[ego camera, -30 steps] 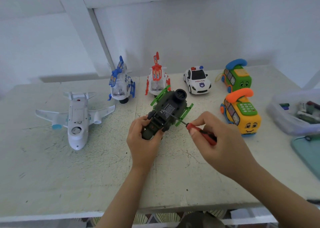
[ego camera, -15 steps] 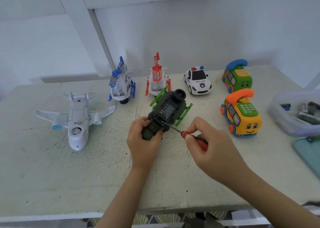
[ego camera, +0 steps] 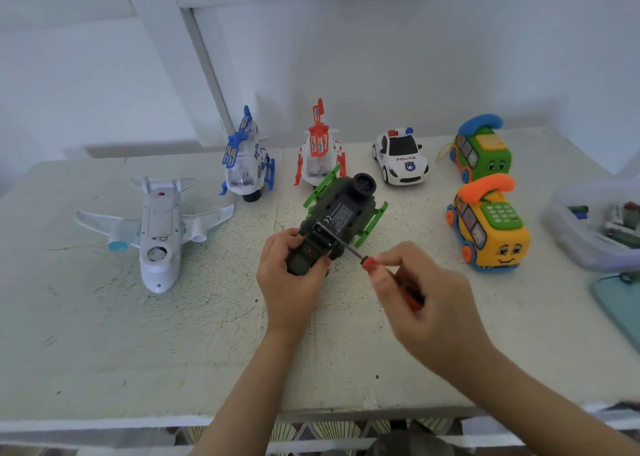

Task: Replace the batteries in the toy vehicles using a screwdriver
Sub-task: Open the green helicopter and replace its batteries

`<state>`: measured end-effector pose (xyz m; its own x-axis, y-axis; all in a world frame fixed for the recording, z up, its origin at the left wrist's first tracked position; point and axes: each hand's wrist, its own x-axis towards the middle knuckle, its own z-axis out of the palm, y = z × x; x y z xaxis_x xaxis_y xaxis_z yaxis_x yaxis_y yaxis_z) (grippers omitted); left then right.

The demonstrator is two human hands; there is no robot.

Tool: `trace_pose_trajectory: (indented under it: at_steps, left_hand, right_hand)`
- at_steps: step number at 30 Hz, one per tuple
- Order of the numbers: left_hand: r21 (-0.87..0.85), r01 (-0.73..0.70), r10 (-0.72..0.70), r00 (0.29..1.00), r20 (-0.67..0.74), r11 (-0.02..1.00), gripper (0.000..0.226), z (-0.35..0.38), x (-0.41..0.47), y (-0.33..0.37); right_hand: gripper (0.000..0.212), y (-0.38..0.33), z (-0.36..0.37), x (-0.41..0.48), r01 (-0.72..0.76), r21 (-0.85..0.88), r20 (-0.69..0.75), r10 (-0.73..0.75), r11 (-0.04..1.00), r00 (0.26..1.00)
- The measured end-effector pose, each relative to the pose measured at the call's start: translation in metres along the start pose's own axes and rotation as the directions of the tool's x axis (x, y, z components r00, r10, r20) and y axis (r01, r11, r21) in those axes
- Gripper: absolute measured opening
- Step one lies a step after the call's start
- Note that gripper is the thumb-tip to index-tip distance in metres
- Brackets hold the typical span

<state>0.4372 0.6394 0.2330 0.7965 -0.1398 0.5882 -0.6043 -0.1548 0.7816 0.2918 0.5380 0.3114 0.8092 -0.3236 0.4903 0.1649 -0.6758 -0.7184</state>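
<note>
Left to right on the pale speckled counter [ego camera: 104,334]: a white plastic toy airplane [ego camera: 157,227] lying belly-up; a blue-and-white toy helicopter [ego camera: 247,158]; a red-and-white toy helicopter [ego camera: 320,151]. In front of the latter, at centre, is the work piece, a dark green plastic toy helicopter with bright green skids [ego camera: 341,213], turned underside-up. The left hand [ego camera: 287,282] is clamped round its near end, fingers curled over the body. The right hand [ego camera: 429,310] pinches the small red-handled screwdriver [ego camera: 366,261], whose thin shaft slants up-left to the underside near the labelled panel; whether the tip sits in a screw head cannot be told. The two hands are apart, joined only through tool and toy.

Further right: a white police car [ego camera: 400,159], a green bus-shaped toy telephone [ego camera: 479,151], a yellow one [ego camera: 491,227], and a clear plastic box of small items [ego camera: 568,234].

Handling, as a judgement: the toy looks light, rigid and smooth, so it could twist under the driver. The thick body is the place to hold; the thin skids seem liable to snap.
</note>
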Motion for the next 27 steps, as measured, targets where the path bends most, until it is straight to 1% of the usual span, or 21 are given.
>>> trace_pose_trajectory:
  at_steps: [1,3,4,6,7,8,9,12,14,16,18,19,22,27]
  left_hand:
    - [-0.011,0.006,-0.006,1.000,0.000,1.000,0.051,-0.001,0.000,-0.001]
    - [-0.053,0.036,-0.036,0.999,-0.007,0.998,0.051,-0.002,0.001,-0.002]
    - [-0.074,0.053,-0.053,0.999,-0.005,0.996,0.049,-0.002,0.001,-0.001]
    - [-0.098,0.060,-0.059,0.998,0.007,0.993,0.045,-0.003,0.002,-0.001]
    - [-0.117,0.057,-0.055,0.998,0.018,0.992,0.044,-0.003,0.002,-0.001]
    - [-0.138,0.056,-0.052,0.998,0.036,0.989,0.043,-0.003,0.002,-0.001]
    - [-0.153,0.056,-0.048,0.997,0.052,0.987,0.042,-0.004,0.001,-0.002]
    - [-0.175,0.051,-0.036,0.995,0.091,0.983,0.041,-0.004,0.001,-0.002]
    - [-0.190,0.057,-0.035,0.993,0.115,0.980,0.046,-0.004,0.002,-0.001]
    - [-0.191,0.061,-0.037,0.992,0.124,0.980,0.049,-0.004,0.002,0.000]
    - [-0.201,0.063,-0.038,0.991,0.128,0.977,0.047,-0.004,0.003,0.001]
    - [-0.207,0.064,-0.038,0.991,0.127,0.976,0.046,-0.004,0.003,0.002]
    - [-0.208,0.058,-0.031,0.991,0.130,0.976,0.044,-0.005,0.003,0.004]
    - [-0.202,0.068,-0.042,0.990,0.133,0.977,0.044,-0.004,0.003,0.002]
  right_hand:
    - [0.010,0.001,-0.005,0.006,-0.013,0.037,-0.027,0.014,0.999,1.000]
    - [0.009,0.002,-0.014,0.018,-0.022,0.059,-0.084,0.026,0.998,0.996]
    - [0.013,0.003,-0.017,0.023,-0.046,0.121,-0.113,0.059,0.992,0.992]
    - [0.021,0.003,-0.022,0.031,-0.082,0.368,-0.153,0.147,0.926,0.977]
    - [0.020,0.003,-0.024,0.036,-0.085,0.470,-0.166,0.182,0.878,0.969]
    - [0.019,0.003,-0.026,0.040,-0.077,0.520,-0.180,0.197,0.851,0.964]
    - [0.016,0.003,-0.027,0.044,-0.064,0.507,-0.195,0.186,0.859,0.963]
    - [0.008,0.000,-0.030,0.054,-0.005,0.364,-0.223,0.092,0.931,0.971]
    - [0.011,-0.002,-0.031,0.056,0.024,0.363,-0.232,0.065,0.932,0.971]
    - [0.022,-0.007,-0.030,0.058,0.049,0.369,-0.245,0.046,0.928,0.969]
    - [0.031,-0.011,-0.029,0.059,0.093,0.368,-0.242,-0.002,0.925,0.970]
    - [0.032,-0.012,-0.028,0.059,0.120,0.338,-0.238,-0.039,0.933,0.971]
    - [0.027,-0.012,-0.023,0.059,0.192,0.176,-0.219,-0.152,0.965,0.964]
    - [0.028,-0.010,-0.016,0.058,0.307,0.045,-0.157,-0.297,0.951,0.942]
